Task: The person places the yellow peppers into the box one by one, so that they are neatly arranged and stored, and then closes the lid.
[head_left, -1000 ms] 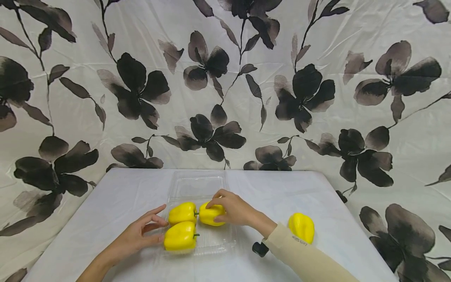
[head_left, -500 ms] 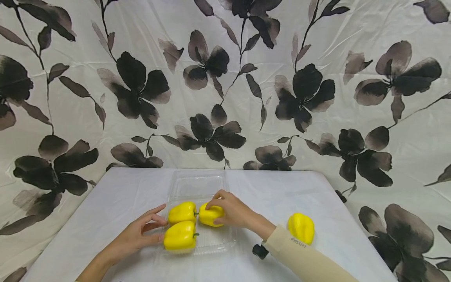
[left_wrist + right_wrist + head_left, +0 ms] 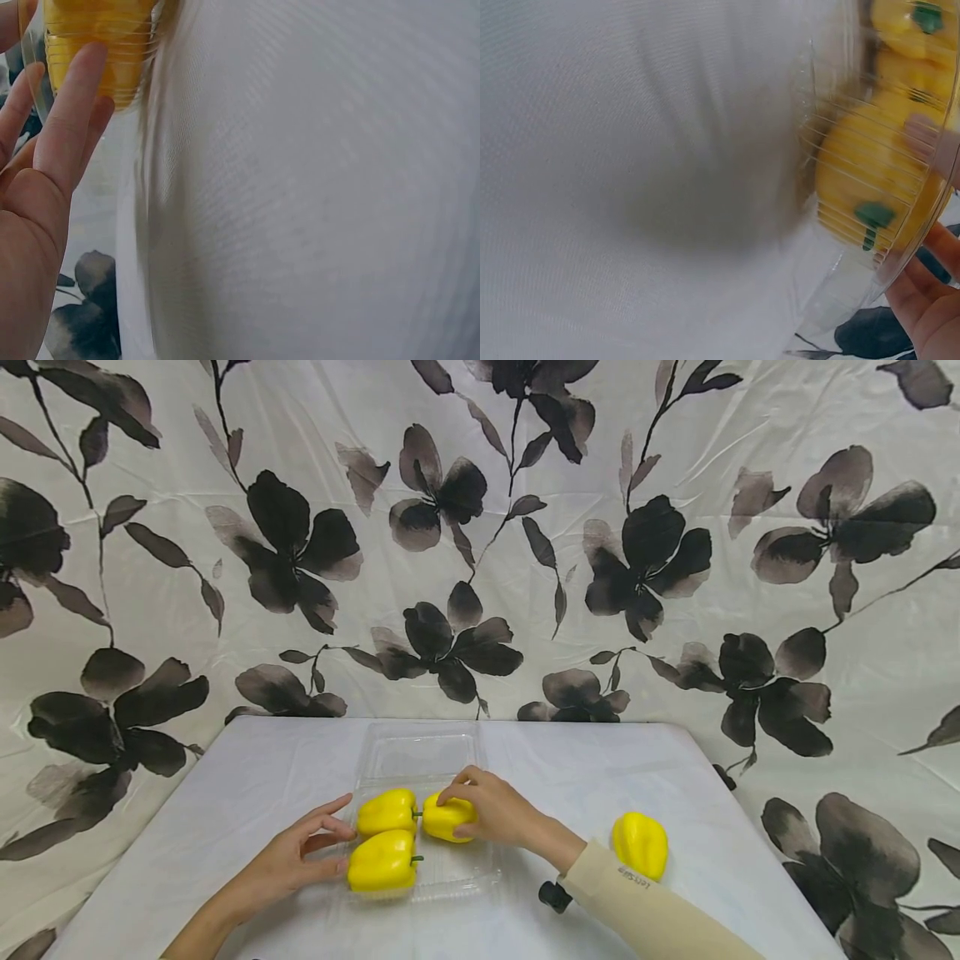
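Observation:
My right hand grips a yellow bell pepper inside a clear plastic clamshell container, fingers over its top and thumb low on its near side. In the right wrist view, that pepper shows its green stem through the ribbed wall. Two more yellow bell peppers lie in the container's left part, a rear one and a front one. With spread, fairly straight fingers, my left hand rests against the left wall; the left wrist view has one finger lying across the ribbed plastic.
A fourth pepper, also a yellow bell pepper, lies on the white-covered table to the right of my forearm. The container's lid lies back behind its base. Below my right sleeve sits a black device. Floral fabric hangs behind.

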Motion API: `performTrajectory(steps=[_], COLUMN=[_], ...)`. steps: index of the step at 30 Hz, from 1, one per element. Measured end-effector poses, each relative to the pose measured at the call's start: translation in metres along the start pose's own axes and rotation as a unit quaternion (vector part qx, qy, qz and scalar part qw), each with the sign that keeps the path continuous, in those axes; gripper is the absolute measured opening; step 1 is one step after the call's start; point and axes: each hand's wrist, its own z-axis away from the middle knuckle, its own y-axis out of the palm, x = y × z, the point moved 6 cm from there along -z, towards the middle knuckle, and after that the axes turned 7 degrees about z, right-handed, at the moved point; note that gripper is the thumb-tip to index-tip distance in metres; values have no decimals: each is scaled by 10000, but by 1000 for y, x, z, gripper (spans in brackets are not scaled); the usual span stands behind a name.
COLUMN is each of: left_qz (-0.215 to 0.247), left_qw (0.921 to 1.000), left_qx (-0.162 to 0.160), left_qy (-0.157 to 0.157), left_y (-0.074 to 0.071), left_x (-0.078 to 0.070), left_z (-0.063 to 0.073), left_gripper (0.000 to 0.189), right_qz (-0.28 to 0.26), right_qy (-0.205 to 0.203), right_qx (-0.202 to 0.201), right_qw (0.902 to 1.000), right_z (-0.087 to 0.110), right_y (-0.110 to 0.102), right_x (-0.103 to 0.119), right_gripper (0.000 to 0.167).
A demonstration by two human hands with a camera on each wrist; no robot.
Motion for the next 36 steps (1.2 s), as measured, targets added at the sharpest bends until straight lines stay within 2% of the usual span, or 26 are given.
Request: performTrajectory(steps=[12, 23, 36], left_qz=[-18, -9, -34], left_qw=[9999, 10000, 10000], left_qx=[-48, -20, -45], left_qy=[-105, -32, -83], left_y=[-1, 0, -1], left_x=[-1, -2, -3], left_z=[-2, 0, -1], left_gripper=[44, 43, 43], right_qz=[-18, -238, -265], right_qy=[-35, -78, -229], right_qx=[17, 277, 408], right_qw=[10000, 9993, 9986], right_z=[3, 3, 12], right_y=[-3, -8, -28], right_x=[-2, -4, -5], right_gripper=[38, 42, 50])
